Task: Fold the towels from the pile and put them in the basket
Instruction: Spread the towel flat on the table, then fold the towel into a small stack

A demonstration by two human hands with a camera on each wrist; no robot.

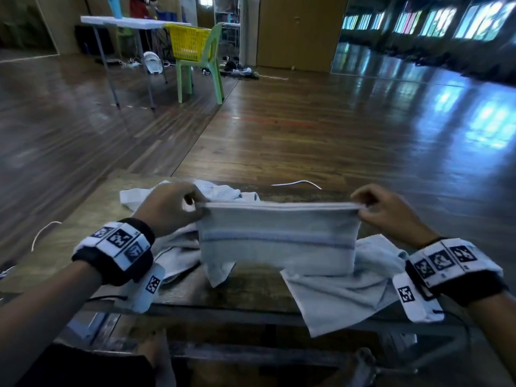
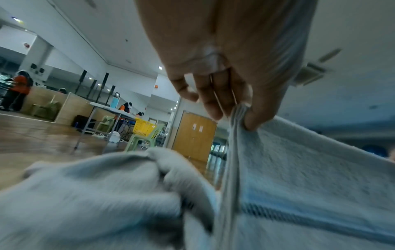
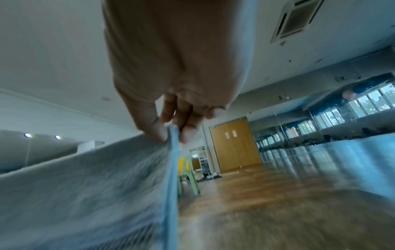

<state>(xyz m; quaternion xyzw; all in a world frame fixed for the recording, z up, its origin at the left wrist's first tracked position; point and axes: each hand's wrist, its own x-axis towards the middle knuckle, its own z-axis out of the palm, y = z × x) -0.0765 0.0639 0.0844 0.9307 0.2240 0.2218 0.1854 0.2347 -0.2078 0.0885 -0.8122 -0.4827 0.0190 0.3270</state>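
Note:
A pale grey-blue towel [image 1: 279,241] with a darker stripe hangs stretched above the wooden table [image 1: 89,219], folded over so its top edge is doubled. My left hand [image 1: 178,208] pinches its upper left corner between thumb and fingers [image 2: 252,118]. My right hand [image 1: 371,205] pinches the upper right corner [image 3: 171,133]. The towel [image 2: 299,169] falls away below the left thumb; in the right wrist view the same towel [image 3: 85,194] is blurred. The pile of loose towels [image 1: 223,191] lies behind it. A yellow basket [image 1: 190,41] stands on a green chair far across the room.
Another loose towel [image 1: 349,291] drapes over the table's near right edge. A crumpled towel [image 2: 96,194] lies under my left wrist. The green chair [image 1: 206,65] stands beside a white folding table [image 1: 125,22]. A white cable [image 1: 298,182] lies beyond the table. Wooden floor stretches all around.

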